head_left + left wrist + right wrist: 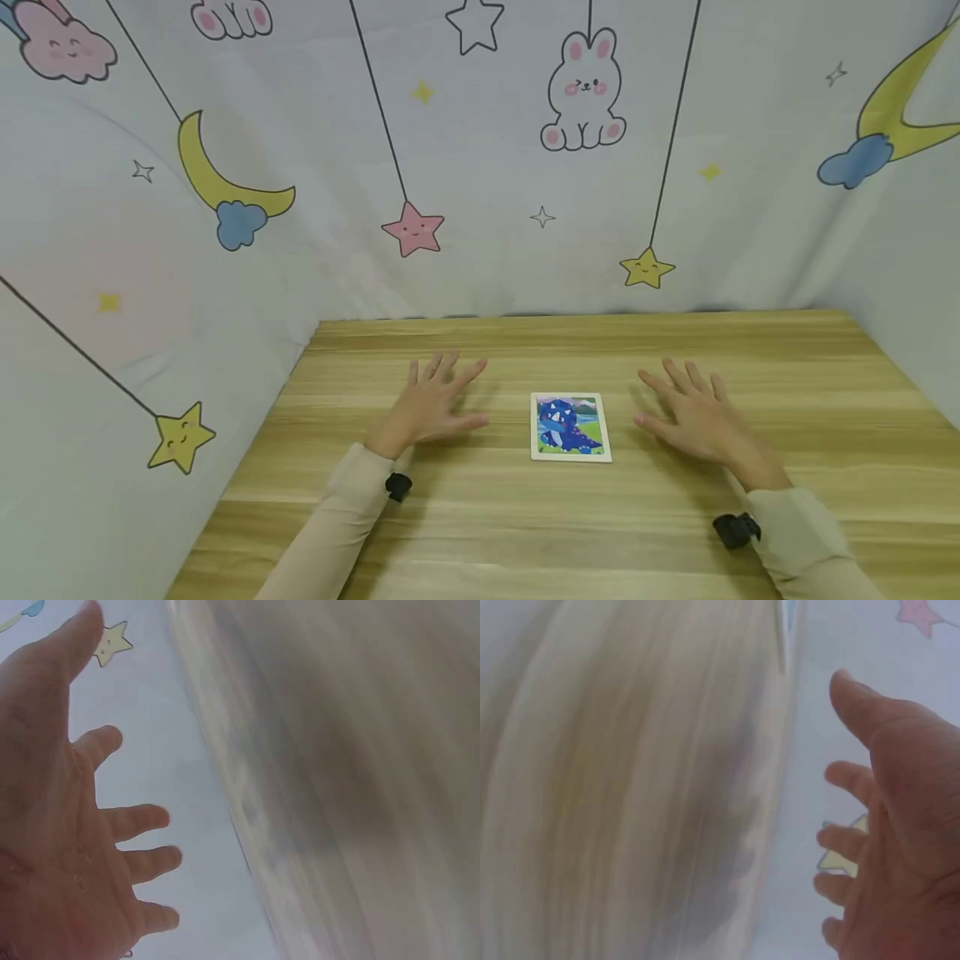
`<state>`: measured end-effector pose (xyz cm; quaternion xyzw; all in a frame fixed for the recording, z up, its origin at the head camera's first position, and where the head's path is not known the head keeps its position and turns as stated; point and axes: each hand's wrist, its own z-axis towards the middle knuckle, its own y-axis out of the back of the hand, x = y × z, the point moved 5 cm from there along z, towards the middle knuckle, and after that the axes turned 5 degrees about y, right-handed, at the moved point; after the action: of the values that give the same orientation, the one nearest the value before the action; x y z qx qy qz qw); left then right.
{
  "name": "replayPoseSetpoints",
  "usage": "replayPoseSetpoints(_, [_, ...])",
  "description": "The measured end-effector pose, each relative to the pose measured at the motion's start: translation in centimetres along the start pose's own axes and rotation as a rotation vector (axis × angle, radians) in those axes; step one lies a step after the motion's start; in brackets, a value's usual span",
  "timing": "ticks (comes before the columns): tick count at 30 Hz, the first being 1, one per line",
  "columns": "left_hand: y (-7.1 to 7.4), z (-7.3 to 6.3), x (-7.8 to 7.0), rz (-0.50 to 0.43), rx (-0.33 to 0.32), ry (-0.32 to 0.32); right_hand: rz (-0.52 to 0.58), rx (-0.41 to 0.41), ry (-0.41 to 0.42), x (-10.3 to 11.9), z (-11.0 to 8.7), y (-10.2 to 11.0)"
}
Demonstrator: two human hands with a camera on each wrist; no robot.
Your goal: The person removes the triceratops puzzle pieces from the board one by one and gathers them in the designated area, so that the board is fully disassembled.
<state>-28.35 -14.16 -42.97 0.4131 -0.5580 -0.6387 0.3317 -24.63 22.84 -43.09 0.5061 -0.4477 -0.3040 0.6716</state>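
Note:
A small square picture puzzle [570, 427] in a white frame lies flat on the table, showing a blue cartoon dinosaur by water and grass. To its left, my left hand [429, 407] is held with fingers spread, apart from the picture. My right hand [693, 414] mirrors it on the other side, fingers also spread and nothing held. In the left wrist view the left hand [64, 802] shows an empty palm. The right wrist view shows the right hand [900, 817] equally bare, with a sliver of the white frame [783, 637] at the top.
A wood-grain table [525, 533] stretches under both hands. Behind and beside it hangs a white cloth [495, 167] printed with stars, moons and bunnies. Black straps [737, 530] sit on both wrists, below beige sleeves [330, 517].

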Motion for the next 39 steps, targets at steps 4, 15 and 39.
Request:
replayPoseSetpoints(4, [-0.3,0.9,-1.3,0.022,0.013,-0.019,0.026,-0.019,0.057,1.1,1.3,-0.4])
replayPoseSetpoints(15, [-1.1,2.7,-3.7,0.029,0.036,-0.052,0.093,-0.052,0.134,3.7,4.5,-1.2])
replayPoseSetpoints(39, [-2.3,4.1,-5.2,0.024,0.150,-0.055,0.186,0.000,0.154,7.2,8.0,-3.7])
